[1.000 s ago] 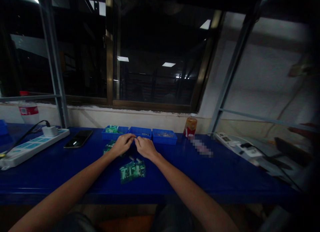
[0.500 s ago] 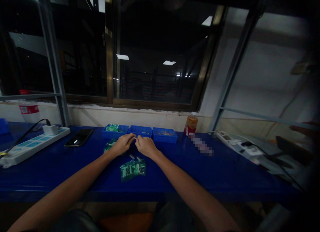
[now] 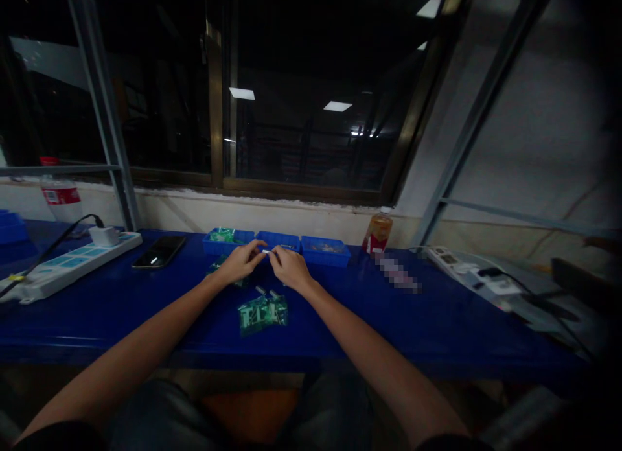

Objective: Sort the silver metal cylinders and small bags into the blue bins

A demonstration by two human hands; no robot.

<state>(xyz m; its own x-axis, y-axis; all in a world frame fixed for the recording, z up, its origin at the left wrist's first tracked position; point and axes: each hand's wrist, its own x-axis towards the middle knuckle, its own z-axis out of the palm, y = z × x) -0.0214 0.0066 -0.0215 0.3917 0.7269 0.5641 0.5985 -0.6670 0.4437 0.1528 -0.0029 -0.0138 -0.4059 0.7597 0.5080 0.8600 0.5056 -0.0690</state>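
Note:
My left hand and my right hand meet over the blue table, fingers pinched around a small white piece between them. It is too small to name. Just beneath the hands lie small metallic cylinders. Closer to me is a green clear packet with pale parts inside. Another green packet is partly covered by my left hand. Behind the hands stand a blue bin with green packets, a middle blue bin partly hidden by my fingers, and a right blue bin with small parts.
At the left are a phone, a white power strip with a plugged charger, and a red-capped bottle. A drink bottle stands right of the bins. Another power strip lies at the right. Metal posts rise at both sides.
The view has shifted slightly, so the table things sit higher in the picture. My hands have parted a little, and the white piece between them shows more clearly.

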